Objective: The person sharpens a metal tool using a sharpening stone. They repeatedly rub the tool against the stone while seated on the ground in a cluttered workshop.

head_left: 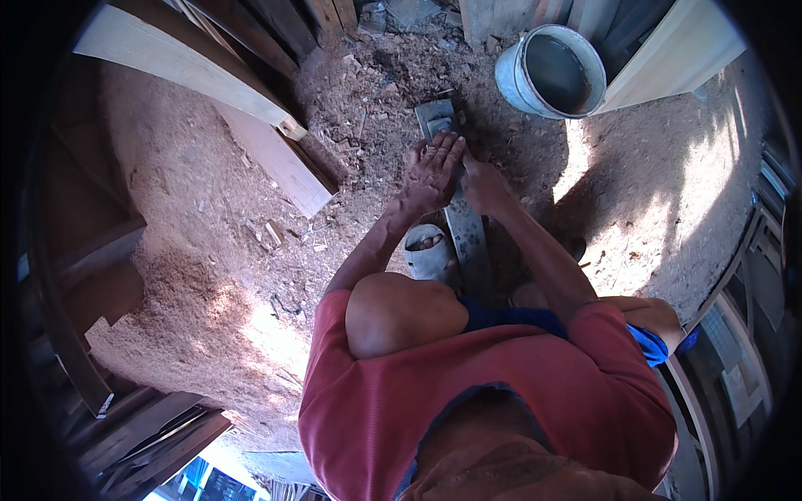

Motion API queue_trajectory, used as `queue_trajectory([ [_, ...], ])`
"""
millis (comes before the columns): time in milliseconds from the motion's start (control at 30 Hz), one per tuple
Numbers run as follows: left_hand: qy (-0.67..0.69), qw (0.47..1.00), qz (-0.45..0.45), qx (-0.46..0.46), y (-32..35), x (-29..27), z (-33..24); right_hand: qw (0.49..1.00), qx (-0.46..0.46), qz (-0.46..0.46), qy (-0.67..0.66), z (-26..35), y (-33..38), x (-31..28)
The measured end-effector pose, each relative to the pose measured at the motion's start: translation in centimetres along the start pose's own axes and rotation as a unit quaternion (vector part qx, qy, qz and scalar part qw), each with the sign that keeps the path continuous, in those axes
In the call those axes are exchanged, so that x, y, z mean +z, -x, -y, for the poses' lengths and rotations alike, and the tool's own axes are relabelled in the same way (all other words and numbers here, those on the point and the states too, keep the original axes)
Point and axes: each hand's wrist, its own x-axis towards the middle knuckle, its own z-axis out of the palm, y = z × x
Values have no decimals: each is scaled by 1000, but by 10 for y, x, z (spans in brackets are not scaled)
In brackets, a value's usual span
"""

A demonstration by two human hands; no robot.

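Note:
I squat on sawdust-covered ground. A long grey bar point(469, 242) runs from my sandalled foot point(428, 255) away from me, ending in a flat grey slab point(436, 117). My left hand point(433, 171) lies flat on the bar just below the slab, fingers stretched out and pressing down. My right hand point(483, 185) sits close beside it on the bar's right side, fingers curled and tucked under the left hand. Whatever it grips is hidden.
A metal bucket point(551, 71) holding water stands at the far right of the slab. Pale wooden planks point(192, 71) lean at the upper left, with a short board point(280, 163) below them. Dark timber point(142, 434) lies at the lower left, and wood chips litter the ground.

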Motion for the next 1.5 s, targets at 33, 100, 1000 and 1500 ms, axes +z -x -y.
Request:
queue_trajectory([
  [33,4,1000,-1,-12,2,-4,-5,1000,14,10,16,4,3,-3],
  [100,11,999,10,-33,8,-5,-13,998,39,31,49,13,8,-7],
  [1000,45,977,-15,-210,53,-42,-57,993,30,112,27,41,73,-26],
  [1500,693,592,-172,-373,36,-50,-24,969,-162,-152,-104,34,72,-1],
])
